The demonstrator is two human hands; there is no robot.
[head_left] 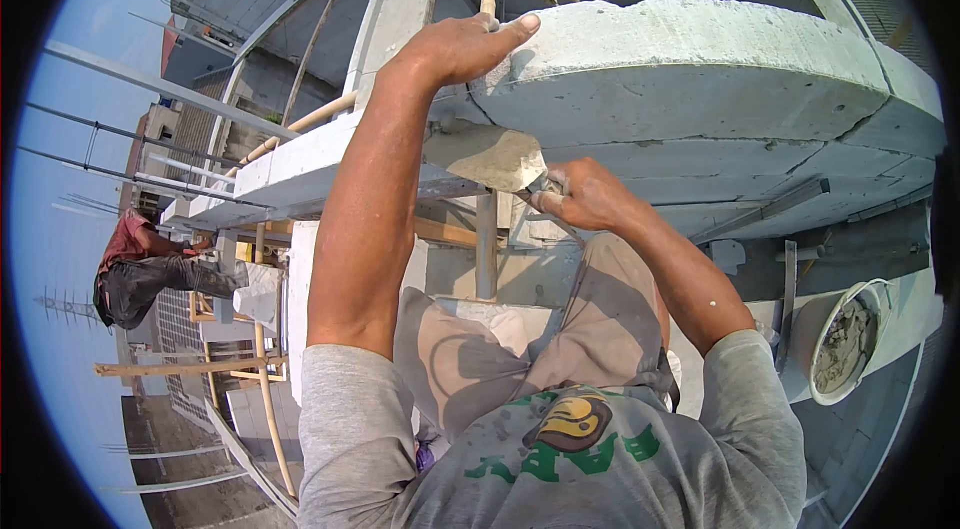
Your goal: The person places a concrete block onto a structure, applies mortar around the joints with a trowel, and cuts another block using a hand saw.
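Observation:
My left hand (462,47) rests on the top edge of the pale block wall (680,94), beside a block joint, with the thumb stretched out to the right. Lower down, my right hand (585,194) is closed round the handle of a trowel (490,157). The trowel's broad metal blade points left, just below the wall's upper course and under my left forearm. Grey smears show on the blade and on my right fingers. The blade partly covers the wall face behind it.
A bucket (830,344) of grey mortar stands at the right. Bamboo poles (268,409) and a wooden beam (445,232) cross the left and middle. Another person (135,264) is at the far left. A metal bar (787,304) lies near the bucket.

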